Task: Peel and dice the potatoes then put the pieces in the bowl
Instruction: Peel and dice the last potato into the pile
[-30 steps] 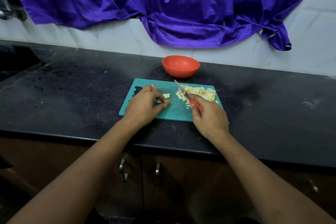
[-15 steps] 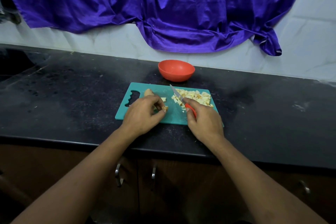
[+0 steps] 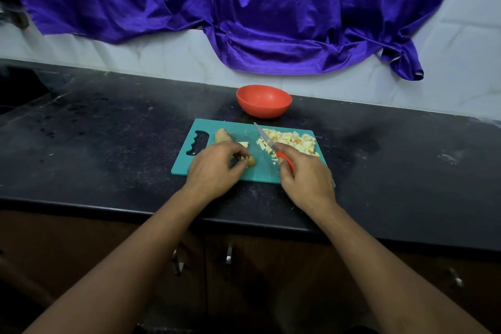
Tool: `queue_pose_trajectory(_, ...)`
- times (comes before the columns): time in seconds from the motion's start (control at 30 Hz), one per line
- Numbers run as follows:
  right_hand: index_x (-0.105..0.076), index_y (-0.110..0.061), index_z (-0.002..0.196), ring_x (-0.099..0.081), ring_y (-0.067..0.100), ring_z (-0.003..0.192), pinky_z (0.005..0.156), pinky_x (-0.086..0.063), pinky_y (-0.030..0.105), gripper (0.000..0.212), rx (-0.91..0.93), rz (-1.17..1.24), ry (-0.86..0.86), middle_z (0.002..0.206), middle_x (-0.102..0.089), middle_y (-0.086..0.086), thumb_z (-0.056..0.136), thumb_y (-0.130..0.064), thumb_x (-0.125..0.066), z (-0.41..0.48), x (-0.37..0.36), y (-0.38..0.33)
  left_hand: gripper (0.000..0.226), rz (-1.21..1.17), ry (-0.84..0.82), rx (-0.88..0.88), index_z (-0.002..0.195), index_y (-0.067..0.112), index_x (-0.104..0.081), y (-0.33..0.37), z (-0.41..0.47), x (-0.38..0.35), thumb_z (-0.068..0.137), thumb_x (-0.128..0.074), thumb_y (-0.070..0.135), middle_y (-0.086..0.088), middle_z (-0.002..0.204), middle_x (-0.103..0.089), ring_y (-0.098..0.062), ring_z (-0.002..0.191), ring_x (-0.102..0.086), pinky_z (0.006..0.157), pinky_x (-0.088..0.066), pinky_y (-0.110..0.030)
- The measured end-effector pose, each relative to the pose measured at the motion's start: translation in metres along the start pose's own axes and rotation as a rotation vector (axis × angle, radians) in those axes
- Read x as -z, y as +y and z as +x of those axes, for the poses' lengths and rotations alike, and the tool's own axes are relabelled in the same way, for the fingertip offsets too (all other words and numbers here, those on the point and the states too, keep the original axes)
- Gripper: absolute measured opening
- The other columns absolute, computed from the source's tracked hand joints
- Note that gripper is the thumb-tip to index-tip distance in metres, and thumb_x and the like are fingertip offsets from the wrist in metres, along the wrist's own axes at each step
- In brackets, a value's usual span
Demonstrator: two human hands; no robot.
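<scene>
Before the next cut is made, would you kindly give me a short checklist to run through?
1. Knife grip: the right hand holds the knife by its orange handle: ok.
2. Work steadied: the left hand pinches the potato piece on the cutting board: ok.
3. Blade clear of fingers: it points away towards the diced pile, apart from the left hand: ok.
4. Blade tip touching the board: cannot tell.
5. Board support: it lies flat, back from the edge of the counter: ok.
6. Destination: the bowl stands upright behind the board, no pieces visible in it: ok.
</scene>
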State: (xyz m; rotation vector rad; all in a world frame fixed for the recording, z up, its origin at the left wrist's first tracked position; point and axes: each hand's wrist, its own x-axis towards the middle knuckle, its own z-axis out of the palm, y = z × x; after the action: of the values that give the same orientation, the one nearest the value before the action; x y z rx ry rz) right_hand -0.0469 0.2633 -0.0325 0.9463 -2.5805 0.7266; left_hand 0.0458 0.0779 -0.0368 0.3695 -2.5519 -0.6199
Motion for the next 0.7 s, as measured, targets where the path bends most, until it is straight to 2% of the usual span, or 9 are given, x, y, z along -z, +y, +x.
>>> queue_pose_trajectory(0.1,-0.056,-0.044,0.143,-0.051,0.006,0.059,0.058,-0.049,0.033,0.041,-0.002,-0.003,-0.006,0.079,-0.063,-0.011,0.104,-0.035,-0.051,0.0003,0.0006,-0.0003,0.013,-0.036,-0.004,-0.022,0.106,0.033,-0.073,-0.0006,-0.0008,-0.0008,0.095,-0.068,0.035,0.020,0.093,-0.066,0.005,0.073,-0.052,0.059,-0.036,-0.021)
queue_pose_trajectory(0.2,-0.056,-0.044,0.143,-0.050,0.005,0.057,0.055,-0.045,0.030,0.041,0.009,-0.002,0.000,0.074,-0.058,-0.012,0.104,-0.034,-0.052,-0.0006,0.0005,-0.0008,0.010,-0.045,-0.005,-0.020,0.104,0.031,-0.072,0.0011,-0.0014,0.0009,0.094,-0.069,0.032,0.018,0.095,-0.066,0.004,0.076,-0.054,0.062,-0.041,-0.023)
queue_pose_trajectory(0.3,-0.056,-0.043,0.144,-0.049,0.004,0.057,0.054,-0.041,0.028,0.041,0.015,-0.001,0.008,0.077,-0.058,-0.014,0.104,-0.035,-0.052,-0.0004,-0.0006,0.0001,0.023,-0.046,-0.016,-0.018,0.115,0.032,-0.070,0.0001,-0.0018,0.0024,0.092,-0.069,0.030,0.017,0.100,-0.067,-0.004,0.087,-0.060,0.074,-0.053,-0.033)
queue_pose_trajectory(0.4,-0.055,-0.043,0.144,-0.049,0.002,0.058,0.052,-0.035,0.022,0.041,0.022,-0.016,0.010,0.082,-0.063,-0.013,0.104,-0.035,-0.051,0.0001,-0.0006,0.0008,0.041,-0.049,-0.034,-0.037,0.130,0.034,-0.065,-0.0016,-0.0028,0.0033,0.090,-0.069,0.027,0.016,0.110,-0.064,-0.005,0.089,-0.056,0.077,-0.051,-0.032)
queue_pose_trajectory(0.47,-0.055,-0.043,0.145,-0.048,0.002,0.057,0.051,-0.034,0.021,0.041,0.022,-0.018,0.009,0.081,-0.060,-0.014,0.104,-0.035,-0.051,0.0000,-0.0001,0.0007,0.046,-0.063,-0.040,-0.041,0.133,0.033,-0.063,-0.0027,-0.0031,0.0038,0.088,-0.069,0.025,0.014,0.114,-0.063,-0.006,0.090,-0.054,0.079,-0.050,-0.031)
queue_pose_trajectory(0.7,-0.055,-0.043,0.144,-0.045,0.001,0.055,0.054,-0.034,0.025,0.041,0.019,-0.012,0.008,0.076,-0.054,-0.017,0.104,-0.035,-0.051,0.0010,-0.0016,0.0018,0.028,-0.048,-0.035,-0.046,0.119,0.035,-0.072,-0.0057,0.0000,-0.0002,0.092,-0.072,0.027,0.022,0.103,-0.060,0.000,0.086,-0.055,0.077,-0.049,-0.026)
